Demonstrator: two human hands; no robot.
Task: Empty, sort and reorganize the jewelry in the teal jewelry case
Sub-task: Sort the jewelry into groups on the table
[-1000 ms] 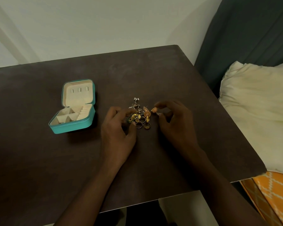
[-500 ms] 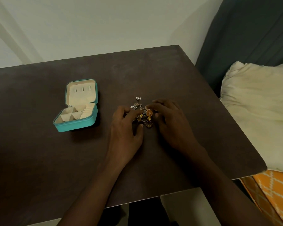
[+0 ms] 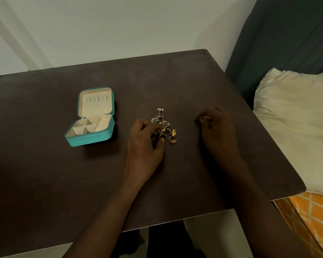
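The teal jewelry case (image 3: pixel 90 125) is lying open on the dark table (image 3: pixel 45 183), its lid tipped back and its cream compartments showing nothing inside them. Well to its right, the jewelry pile (image 3: pixel 163 125) is sitting loose on the table: a silver dangling piece (image 3: pixel 159 115) at the far end, gold rings (image 3: pixel 172 139) at the near end. The left hand (image 3: pixel 145 146) is resting against the pile's left side, its fingertips curled narrowly onto the pieces there and hiding part of them, so whether anything is actually pinched in that grip cannot be told. The right hand (image 3: pixel 217 133) is hovering apart from the pile, to its right, its grip closed narrowly on a small gold ring (image 3: pixel 202 119) between thumb and fingers. Beyond the table's right edge a cream pillow (image 3: pixel 295 108) is leaning against a dark grey headboard (image 3: pixel 287 34), with an orange patterned cloth (image 3: pixel 313 220) lying below it.
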